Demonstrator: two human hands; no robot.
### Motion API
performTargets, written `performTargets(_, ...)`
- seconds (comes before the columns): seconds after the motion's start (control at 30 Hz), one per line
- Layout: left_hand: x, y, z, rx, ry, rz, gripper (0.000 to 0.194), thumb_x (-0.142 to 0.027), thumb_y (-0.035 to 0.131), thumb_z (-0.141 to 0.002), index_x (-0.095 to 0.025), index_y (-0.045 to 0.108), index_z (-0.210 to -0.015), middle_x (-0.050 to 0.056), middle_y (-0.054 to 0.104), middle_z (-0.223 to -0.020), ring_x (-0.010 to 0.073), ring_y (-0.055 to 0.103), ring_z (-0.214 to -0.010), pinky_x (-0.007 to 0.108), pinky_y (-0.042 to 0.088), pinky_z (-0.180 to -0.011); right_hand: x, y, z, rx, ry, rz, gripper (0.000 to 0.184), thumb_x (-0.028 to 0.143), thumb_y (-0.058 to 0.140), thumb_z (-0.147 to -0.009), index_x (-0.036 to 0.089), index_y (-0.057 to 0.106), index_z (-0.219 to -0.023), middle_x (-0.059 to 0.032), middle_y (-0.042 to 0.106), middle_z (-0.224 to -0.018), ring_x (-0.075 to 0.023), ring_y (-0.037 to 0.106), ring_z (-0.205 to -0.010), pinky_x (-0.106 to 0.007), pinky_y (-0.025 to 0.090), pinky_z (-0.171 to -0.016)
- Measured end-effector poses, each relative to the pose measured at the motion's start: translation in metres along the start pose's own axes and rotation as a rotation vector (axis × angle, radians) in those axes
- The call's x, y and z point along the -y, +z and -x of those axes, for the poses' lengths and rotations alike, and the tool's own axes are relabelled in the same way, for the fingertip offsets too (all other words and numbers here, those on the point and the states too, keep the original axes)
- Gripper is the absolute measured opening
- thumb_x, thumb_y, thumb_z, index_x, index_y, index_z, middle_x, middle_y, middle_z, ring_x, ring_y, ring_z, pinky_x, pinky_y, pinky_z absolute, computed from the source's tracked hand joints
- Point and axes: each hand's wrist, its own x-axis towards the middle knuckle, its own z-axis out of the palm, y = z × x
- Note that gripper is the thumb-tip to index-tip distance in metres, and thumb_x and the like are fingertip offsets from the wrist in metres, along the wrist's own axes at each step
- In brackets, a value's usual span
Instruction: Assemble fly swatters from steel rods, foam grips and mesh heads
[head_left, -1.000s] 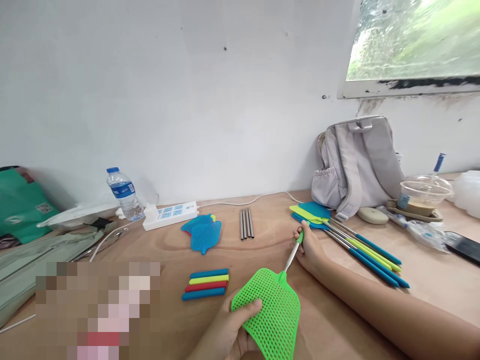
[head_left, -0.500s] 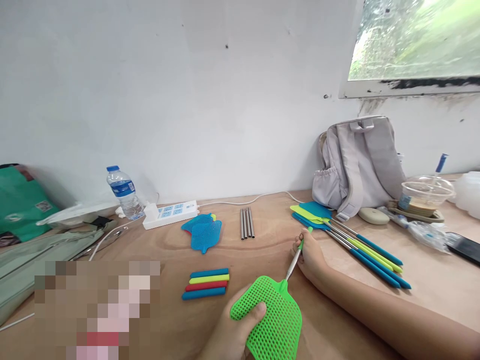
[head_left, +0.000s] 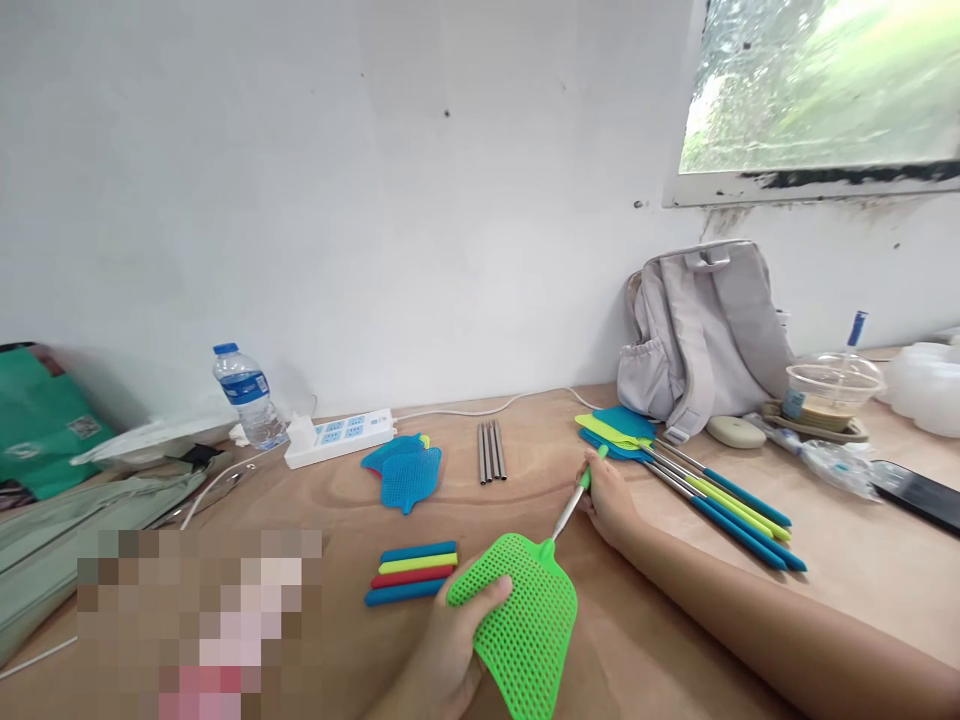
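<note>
—What does the head view show you?

—I'm watching from far away. The green fly swatter (head_left: 529,600) is low in the middle, over the table (head_left: 337,500). The left hand (head_left: 457,635) pinches its flat net (head_left: 525,635), thumb (head_left: 491,597) on top. The right hand (head_left: 609,497) is wrapped round the green handle (head_left: 586,478).

—What could go wrong?

—If I make the right hand pull too hard, the metal rod (head_left: 568,515) might pop out of the net. If the left thumb is too loose, the net could twist and slip. If the right arm (head_left: 727,605) swings out, it could knock the pile of swatters (head_left: 739,508) near it.

—Any cups or bags?

—Yes. Far over on the right is a clear cup (head_left: 832,385) with a lid (head_left: 832,367), a straw (head_left: 856,330) and a bit of pale brown drink (head_left: 817,412), and a bump could spill it. On the left stands a bottle (head_left: 251,395) with a blue cap (head_left: 225,349). It looks like water, but I can't tell how full it is. By the wall (head_left: 450,230) is a grey backpack (head_left: 690,330), and I can't see what's inside
</note>
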Motion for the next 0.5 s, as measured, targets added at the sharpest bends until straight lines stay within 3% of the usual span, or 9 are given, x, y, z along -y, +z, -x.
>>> performTargets(0.13, -0.016, -0.007, 0.000, -0.083, -0.038, 0.101, 0.036, -0.016, 0.066, -0.060, -0.015, 0.064, -0.096, 0.007, 0.070, -0.087, 0.0261, 0.064, -0.089, 0.036, 0.047, -0.080, 0.030, 0.000, 0.004, -0.159, -0.125, -0.058, 0.035, 0.047, 0.065, -0.066, 0.024, 0.040, -0.073, 0.0112, 0.034, -0.048, -0.0056, 0.028, -0.034, -0.019, 0.021, -0.033)
performTargets(0.2, -0.021, -0.010, 0.002, -0.086, -0.077, 0.154, 0.028, -0.018, 0.062, -0.059, -0.015, 0.064, -0.087, 0.006, 0.070, -0.089, 0.0265, 0.063, -0.091, 0.035, 0.047, -0.079, 0.051, -0.010, 0.010, -0.156, -0.187, -0.077, 0.038, 0.040, 0.072, -0.061, 0.025, 0.044, -0.082, 0.0108, 0.042, -0.056, -0.0044, 0.030, -0.036, -0.019, 0.024, -0.036)
performTargets(0.27, -0.024, -0.014, 0.006, -0.041, -0.119, 0.183, 0.024, -0.023, 0.060, -0.058, -0.014, 0.064, -0.080, 0.007, 0.069, -0.089, 0.0275, 0.063, -0.091, 0.035, 0.047, -0.078, 0.069, -0.026, 0.020, -0.029, -0.237, 0.000, 0.036, 0.034, 0.074, -0.060, 0.025, 0.048, -0.082, 0.0089, 0.048, -0.061, -0.0042, 0.035, -0.039, -0.020, 0.027, -0.039)
performTargets(0.4, -0.031, -0.019, 0.014, 0.086, -0.050, 0.124, 0.026, -0.039, 0.064, -0.060, -0.016, 0.064, -0.072, 0.006, 0.068, -0.073, 0.0249, 0.065, -0.071, 0.033, 0.048, -0.066, 0.087, -0.065, 0.046, 0.394, -0.166, 0.501, 0.021, 0.034, 0.073, -0.063, 0.019, 0.059, -0.070, 0.0057, 0.044, -0.048, -0.0069, 0.037, -0.039, -0.021, 0.025, -0.038)
performTargets(0.43, -0.033, -0.019, 0.015, 0.144, -0.016, 0.092, 0.030, -0.043, 0.065, -0.060, -0.016, 0.064, -0.072, 0.006, 0.067, -0.071, 0.0234, 0.064, -0.065, 0.033, 0.048, -0.062, 0.087, -0.072, 0.053, 0.445, -0.159, 0.602, 0.023, 0.038, 0.072, -0.062, 0.018, 0.063, -0.071, 0.0041, 0.046, -0.049, -0.0076, 0.038, -0.039, -0.021, 0.025, -0.037)
performTargets(0.5, -0.038, -0.020, 0.016, 0.261, 0.066, 0.028, 0.039, -0.054, 0.065, -0.060, -0.018, 0.064, -0.077, 0.006, 0.067, -0.078, 0.0220, 0.063, -0.061, 0.033, 0.047, -0.058, 0.086, -0.080, 0.065, 0.427, -0.220, 0.749, 0.029, 0.047, 0.067, -0.064, 0.019, 0.067, -0.071, 0.0005, 0.052, -0.051, -0.0101, 0.042, -0.042, -0.023, 0.028, -0.038)
